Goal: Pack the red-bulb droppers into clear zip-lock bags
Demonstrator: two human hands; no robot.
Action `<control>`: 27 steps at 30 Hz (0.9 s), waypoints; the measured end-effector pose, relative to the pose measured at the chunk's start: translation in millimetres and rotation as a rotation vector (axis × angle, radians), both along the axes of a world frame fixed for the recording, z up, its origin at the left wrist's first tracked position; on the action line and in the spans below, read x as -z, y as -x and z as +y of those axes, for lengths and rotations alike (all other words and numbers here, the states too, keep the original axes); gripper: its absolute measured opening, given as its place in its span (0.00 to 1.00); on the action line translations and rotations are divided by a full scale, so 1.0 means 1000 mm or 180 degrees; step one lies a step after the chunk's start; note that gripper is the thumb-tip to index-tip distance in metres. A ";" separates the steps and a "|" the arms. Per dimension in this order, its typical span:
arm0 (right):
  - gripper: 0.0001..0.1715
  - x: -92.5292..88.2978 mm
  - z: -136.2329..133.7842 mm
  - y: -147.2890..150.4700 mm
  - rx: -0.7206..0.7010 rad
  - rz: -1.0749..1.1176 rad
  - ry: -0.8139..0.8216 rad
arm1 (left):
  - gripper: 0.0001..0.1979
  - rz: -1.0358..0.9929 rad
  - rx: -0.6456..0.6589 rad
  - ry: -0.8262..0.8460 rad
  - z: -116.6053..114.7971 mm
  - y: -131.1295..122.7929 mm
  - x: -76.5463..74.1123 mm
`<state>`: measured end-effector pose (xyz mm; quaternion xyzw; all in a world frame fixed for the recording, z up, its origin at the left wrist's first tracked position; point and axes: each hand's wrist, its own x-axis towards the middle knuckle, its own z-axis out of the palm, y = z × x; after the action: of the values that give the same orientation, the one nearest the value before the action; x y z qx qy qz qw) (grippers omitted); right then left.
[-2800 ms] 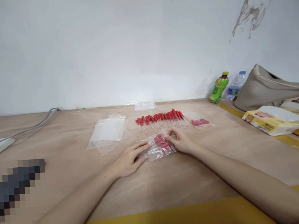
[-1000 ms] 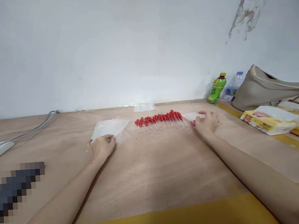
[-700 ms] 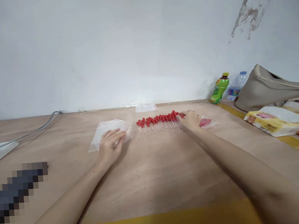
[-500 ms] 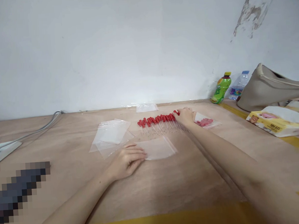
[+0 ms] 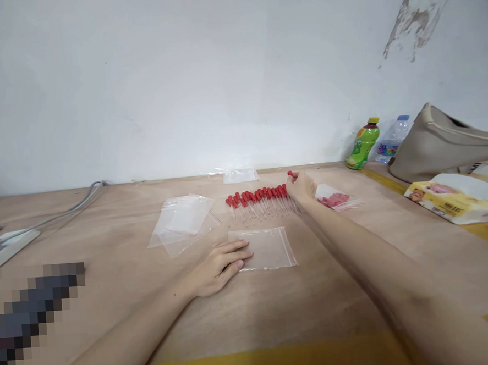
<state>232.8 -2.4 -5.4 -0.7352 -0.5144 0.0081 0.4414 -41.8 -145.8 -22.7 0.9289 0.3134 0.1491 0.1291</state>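
Note:
An empty clear zip bag (image 5: pixel 268 248) lies flat on the wooden table (image 5: pixel 276 301) in front of me. My left hand (image 5: pixel 218 266) rests flat with fingers stretched out, their tips on the bag's left edge. Behind the bag runs a row of several red-capped droppers (image 5: pixel 257 198). My right hand (image 5: pixel 300 185) is at the right end of that row, fingers pinched on one red-capped dropper (image 5: pixel 290 174) lifted just above the others. A filled bag of red-capped droppers (image 5: pixel 336 199) lies just right of that hand.
A stack of empty clear bags (image 5: pixel 184 222) lies at the left, another clear bag (image 5: pixel 239 175) by the wall. At the right stand a green bottle (image 5: pixel 363 142), a water bottle (image 5: pixel 392 138), a beige handbag (image 5: pixel 444 143) and tissue packs (image 5: pixel 451 197). A cable (image 5: pixel 59 207) runs at far left.
The filled bag went from the table's middle to the right side. My left hand pulled one empty bag from the stack to the front. My right hand moved to the row and picked up a dropper.

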 end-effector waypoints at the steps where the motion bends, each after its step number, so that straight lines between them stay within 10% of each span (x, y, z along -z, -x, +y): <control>1: 0.15 -0.002 -0.007 0.001 -0.0239 0.0116 -0.0257 | 0.18 0.0010 -0.0005 -0.0014 0.000 0.000 0.000; 7: 0.25 0.006 -0.070 -0.005 -0.1474 0.0974 -0.1220 | 0.18 -0.0038 -0.0145 -0.0029 -0.002 -0.004 0.001; 18: 0.18 0.043 -0.089 -0.026 -0.1088 0.2590 -0.0934 | 0.18 -0.0104 -0.0148 -0.0061 0.000 -0.005 0.002; 27: 0.18 0.042 -0.107 -0.003 -0.1634 0.3158 -0.0317 | 0.18 -0.0062 -0.0181 -0.0056 -0.001 -0.005 0.002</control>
<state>235.8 -109.7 -47.2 -0.4727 -0.4074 0.4359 0.6485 -36.4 -147.0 -24.7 0.9193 0.3370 0.1645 0.1197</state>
